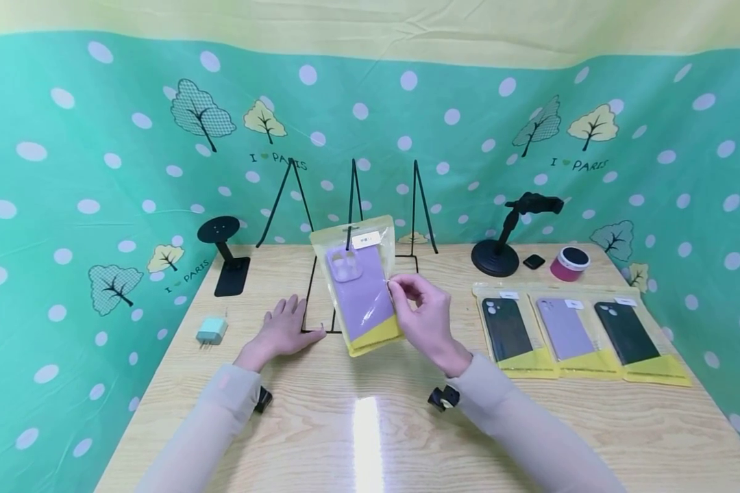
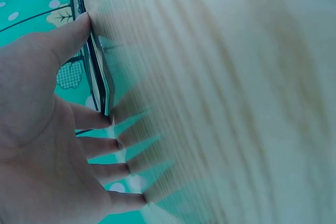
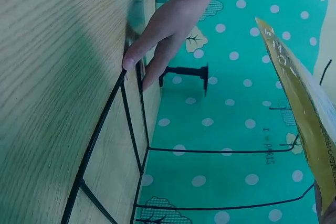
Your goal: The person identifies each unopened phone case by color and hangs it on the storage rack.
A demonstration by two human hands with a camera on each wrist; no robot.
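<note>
My right hand (image 1: 428,318) pinches the right edge of a clear-and-yellow pouch holding a purple phone case (image 1: 364,294), with thumb and forefinger. The pouch tilts slightly in front of a black wire display rack (image 1: 274,203). The rack's middle prong crosses the pouch's top near its hang hole; whether it passes through I cannot tell. My left hand (image 1: 284,327) lies with fingers spread on the table, its thumb against the front left of the rack's base. In the left wrist view its straight fingers (image 2: 107,171) touch the wood. The right wrist view shows the pouch (image 3: 302,108) edge-on.
On the right lie packaged phone cases, one dark (image 1: 506,329), one purple (image 1: 564,329), one dark (image 1: 627,332). Behind them stand a black stand (image 1: 495,259), a small black square (image 1: 534,261) and a pink round jar (image 1: 569,267). A black phone stand (image 1: 231,277) and mint charger (image 1: 212,331) stand left.
</note>
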